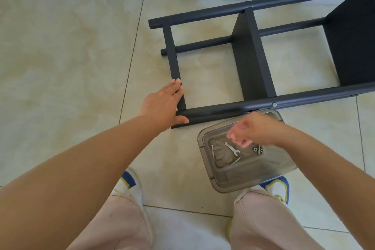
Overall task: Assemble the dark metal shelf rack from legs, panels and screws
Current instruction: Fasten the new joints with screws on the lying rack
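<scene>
Beige tiled floor (60, 50), pale baseboard along far wall. Dark shelf rack (253, 63) lying on side, legs running left-right, long axis angling up toward right. Left hand (165, 103) resting flat-fingered on end panel (175, 67) at near-left corner, thumb touching near leg (223, 110). Right hand (246, 130) hovering blurred over clear plastic tray (243, 170); fingers loosely curled, grip impossible to tell. Small wrench (232, 148), screws (235, 160), nuts (258, 150) lying in tray, directly below right hand — nearer hand for hardware pickup; near leg just beyond tray.
</scene>
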